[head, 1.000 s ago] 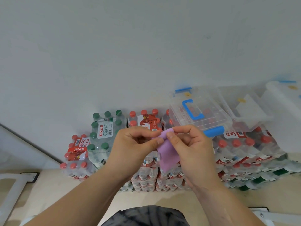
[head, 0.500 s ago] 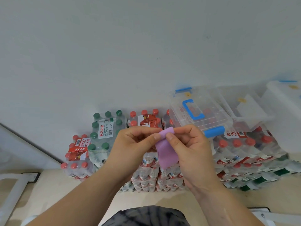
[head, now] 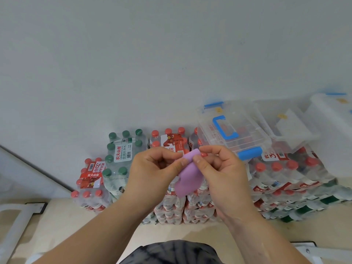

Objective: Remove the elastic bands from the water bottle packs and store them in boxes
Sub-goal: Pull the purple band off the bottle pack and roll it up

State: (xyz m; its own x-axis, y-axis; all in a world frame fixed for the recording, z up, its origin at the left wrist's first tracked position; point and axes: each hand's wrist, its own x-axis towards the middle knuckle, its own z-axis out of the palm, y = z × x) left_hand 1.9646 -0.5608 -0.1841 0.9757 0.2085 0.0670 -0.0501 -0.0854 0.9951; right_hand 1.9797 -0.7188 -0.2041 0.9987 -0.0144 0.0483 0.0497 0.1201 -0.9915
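Most of the view is a plain pale wall (head: 171,54), bare above the goods, so there is free room overhead. Against its foot, shrink-wrapped water bottle packs (head: 285,178) stand stacked several layers high on a beige floor (head: 62,223). Most have red caps, with a green-capped pack (head: 122,155) toward the left, and open floor lies in front of the stack. On top of the packs at the right sit clear plastic boxes. The nearest, a lidded box (head: 234,134), has a blue handle and blue latches, and a second clear box (head: 285,126) lies just beside it. In front of the stack, up in the air, a flat lilac elastic band (head: 188,178) hangs between both hands. The left hand (head: 152,174) and the right hand (head: 224,174) each pinch its upper end, thumb against curled fingers. Each grip is clamped on the band, the two nearly touching. The rest of the band droops loose, smooth and matte.
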